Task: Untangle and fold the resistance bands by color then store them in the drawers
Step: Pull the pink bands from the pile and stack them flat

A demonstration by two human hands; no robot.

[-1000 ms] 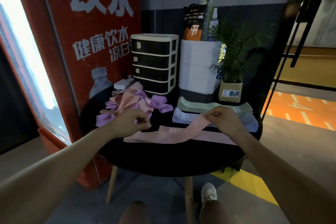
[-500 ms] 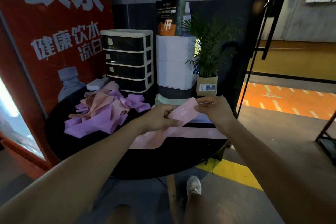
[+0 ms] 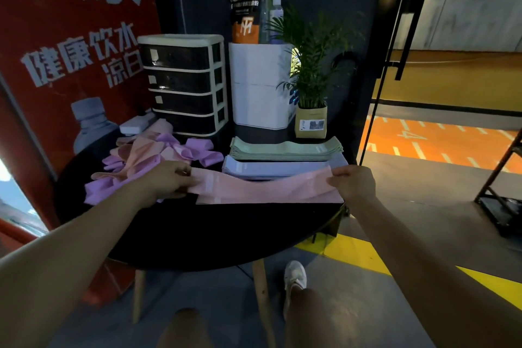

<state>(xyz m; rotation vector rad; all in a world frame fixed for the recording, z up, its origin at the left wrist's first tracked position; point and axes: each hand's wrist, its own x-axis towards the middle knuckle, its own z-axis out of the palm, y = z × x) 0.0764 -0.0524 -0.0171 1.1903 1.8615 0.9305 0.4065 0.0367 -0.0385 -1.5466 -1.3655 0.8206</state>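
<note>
1. Drawer unit (image 3: 183, 85) – four dark drawers, all closed, contents hidden.
2. Left hand (image 3: 166, 181) and right hand (image 3: 353, 182) each pinch an end of one pink band (image 3: 262, 188), stretched between their fingers.
3. Beyond the fingers – two folded stacks, green (image 3: 285, 147) and lavender (image 3: 271, 168).

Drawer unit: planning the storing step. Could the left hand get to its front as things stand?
Probably yes: the drawer unit faces the left hand across the tangled bands, but that hand is gripping the pink band.

L hand (image 3: 169, 179) & R hand (image 3: 353, 182) apart, fingers pinched.
</note>
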